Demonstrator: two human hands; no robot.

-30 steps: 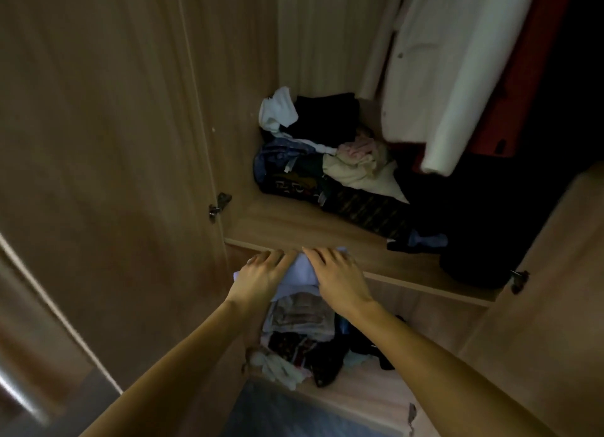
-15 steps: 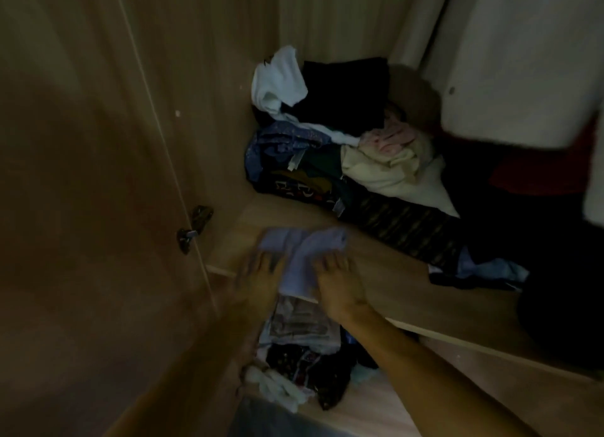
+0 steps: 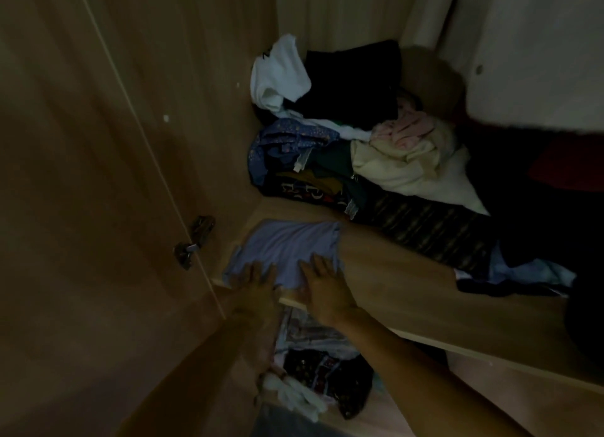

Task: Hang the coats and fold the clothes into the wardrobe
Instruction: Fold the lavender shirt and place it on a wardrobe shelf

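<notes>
A folded lilac garment lies flat at the front left corner of the wooden wardrobe shelf. My left hand rests on its near left edge with fingers straight. Beside it, my right hand presses flat on the garment's near right edge. Neither hand grips the cloth. A white coat hangs at the upper right, with a red garment under it.
A heap of mixed clothes fills the back of the shelf, dark ones spreading right. More clothes lie on the lower shelf below my arms. The open door with its hinge stands at the left.
Both hands have pushed the lilac garment forward onto the shelf, where it now lies spread flat. The camera has moved closer and lower.
</notes>
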